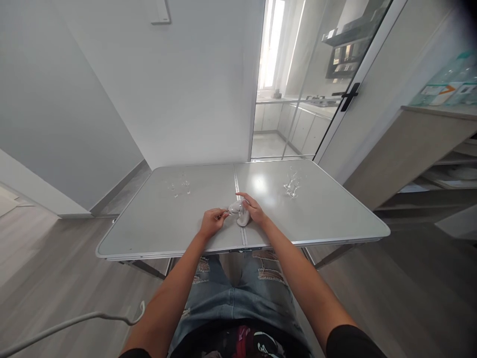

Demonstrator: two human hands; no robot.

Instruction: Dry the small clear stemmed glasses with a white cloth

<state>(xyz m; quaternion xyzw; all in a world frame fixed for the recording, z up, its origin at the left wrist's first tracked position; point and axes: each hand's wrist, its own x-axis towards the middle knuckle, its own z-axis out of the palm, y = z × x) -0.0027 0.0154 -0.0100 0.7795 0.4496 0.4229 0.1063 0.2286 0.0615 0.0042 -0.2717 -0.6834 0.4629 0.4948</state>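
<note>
Over the seam of a grey folding table (pixel 164 228), near its front edge, my two hands meet at a small shiny white, partly see-through thing (pixel 235 207). My left hand (pixel 213 221) pinches its left end between thumb and fingers. From the right, my right hand (pixel 254 209) curls round its other side, the index finger stretched out above. A rounded white part (pixel 243 219) hangs below, at the right palm; whether it is a separate piece I cannot tell. The exact kind of thing is too small to make out.
A tangle of thin clear pieces (pixel 292 187) lies at the table's right rear. Several small clear bits (pixel 185 185) are scattered at the left rear. Behind stand a white wall (pixel 194 99) and a glass door (pixel 294 79). A pale cable (pixel 85 316) runs at lower left.
</note>
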